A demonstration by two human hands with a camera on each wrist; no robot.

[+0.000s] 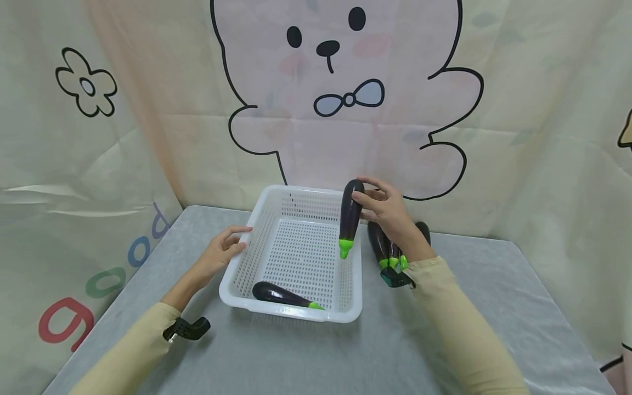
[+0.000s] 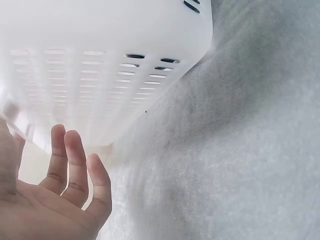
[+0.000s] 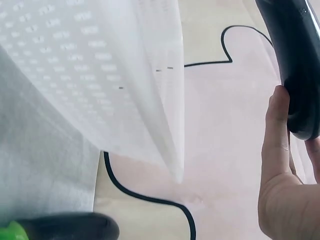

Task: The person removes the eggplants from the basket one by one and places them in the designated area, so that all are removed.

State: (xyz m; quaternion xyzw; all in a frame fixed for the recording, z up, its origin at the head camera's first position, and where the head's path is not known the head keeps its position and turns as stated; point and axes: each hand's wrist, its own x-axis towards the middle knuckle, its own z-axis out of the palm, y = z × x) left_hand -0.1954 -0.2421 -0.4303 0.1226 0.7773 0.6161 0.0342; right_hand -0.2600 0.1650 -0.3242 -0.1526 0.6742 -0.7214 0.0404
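Note:
My right hand pinches a dark purple eggplant near its rounded end, above the right rim of a white plastic basket. The eggplant's green stem end points down. In the right wrist view, thumb and fingers grip the same eggplant. My left hand touches the basket's left rim with its fingers fairly straight; the left wrist view shows this hand beside the perforated wall. Another eggplant lies inside the basket along its near side.
Several more eggplants lie on the grey cloth-covered table right of the basket, partly hidden behind my right forearm. A printed curtain hangs behind the table and at both sides. Each wrist wears a black band.

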